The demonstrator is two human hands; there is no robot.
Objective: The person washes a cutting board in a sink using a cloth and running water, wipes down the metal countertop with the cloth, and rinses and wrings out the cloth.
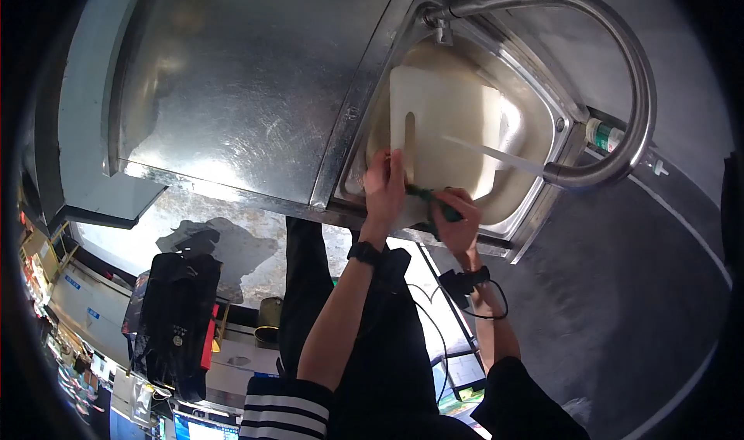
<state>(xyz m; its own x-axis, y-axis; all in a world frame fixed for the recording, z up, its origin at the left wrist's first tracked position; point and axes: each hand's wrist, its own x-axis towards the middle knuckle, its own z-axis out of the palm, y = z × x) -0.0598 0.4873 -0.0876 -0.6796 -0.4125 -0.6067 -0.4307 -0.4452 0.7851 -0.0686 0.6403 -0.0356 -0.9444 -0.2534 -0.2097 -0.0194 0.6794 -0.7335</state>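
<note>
A white cutting board (pixel 446 107) with a long handle slot lies tilted in the steel sink (pixel 508 227). My left hand (pixel 384 192) is closed at the board's near left corner, below the slot, its fingers bent over the edge. In my right hand (pixel 459 227) is a dark green handled tool (pixel 446 210). Its narrow dark part points left toward my left hand, over the near part of the board. Fingers cover much of it, so its exact kind is hidden. Water (pixel 496 155) streams from the curved faucet (pixel 639 91) onto the board.
To the left stretches a steel counter (pixel 248 76). A bottle with a green and white label (pixel 603 135) stands right of the sink behind the faucet. Near the floor at lower left are a black bag (pixel 174 324) and a small bucket (pixel 269 320). Straps and cables hang from my wrists.
</note>
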